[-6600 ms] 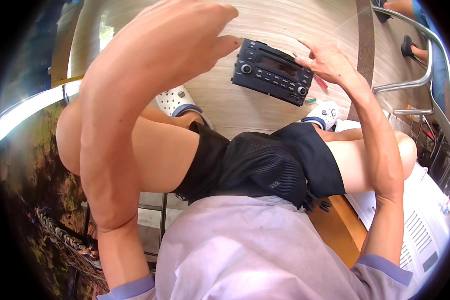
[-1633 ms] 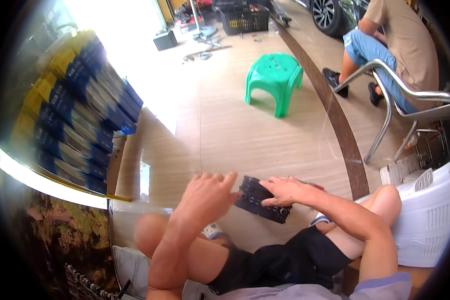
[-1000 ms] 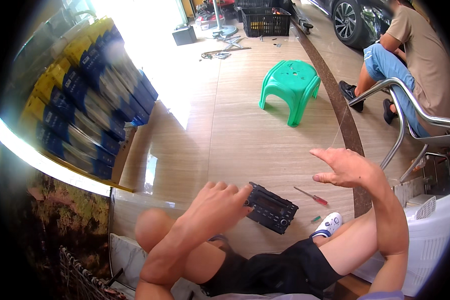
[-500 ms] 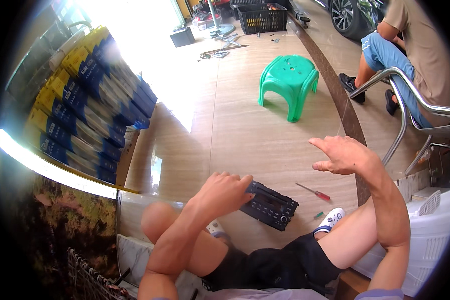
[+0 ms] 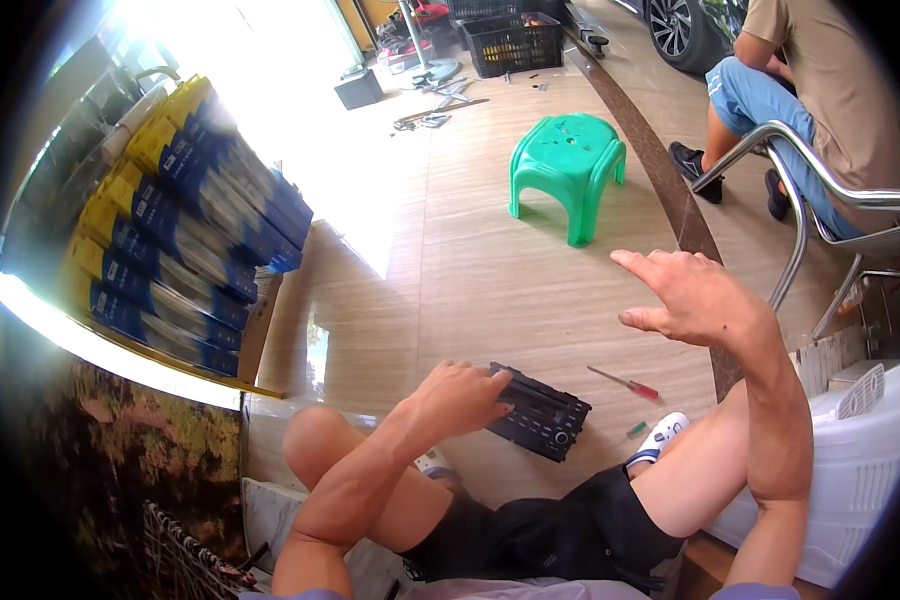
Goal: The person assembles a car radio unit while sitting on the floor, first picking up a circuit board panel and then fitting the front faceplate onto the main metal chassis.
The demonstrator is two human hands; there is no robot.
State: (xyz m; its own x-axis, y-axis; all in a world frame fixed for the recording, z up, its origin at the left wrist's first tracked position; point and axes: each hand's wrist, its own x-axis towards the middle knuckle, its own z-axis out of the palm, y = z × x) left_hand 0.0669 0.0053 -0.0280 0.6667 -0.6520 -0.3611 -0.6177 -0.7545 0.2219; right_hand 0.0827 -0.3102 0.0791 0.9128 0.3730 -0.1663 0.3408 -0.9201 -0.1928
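A black car radio (image 5: pixel 548 412) with a knob and rows of buttons lies tilted on the floor in front of me. My left hand (image 5: pixel 460 400) is over its left end, hiding that corner. The thumb and index finger are apart, and I see nothing held; whether they touch the radio is unclear. Out to the right, my right hand (image 5: pixel 695 295) hangs in the air, thumb and fingers apart and holding nothing. Below it on the floor are a red-handled screwdriver (image 5: pixel 642 390) and a small green piece (image 5: pixel 637 429), close to my shoe.
A green plastic stool (image 5: pixel 570 150) stands ahead. On the left is a rack of blue and yellow packages (image 5: pixel 170 220). A person (image 5: pixel 840 110) sits at the right behind a metal-framed chair (image 5: pixel 785 170). Black crates (image 5: pixel 515 45) and loose metal parts (image 5: pixel 435 115) lie farther off.
The view has shifted slightly. My left hand has moved a little lower and to the right over the radio. My right hand is slightly higher, its fingers still apart.
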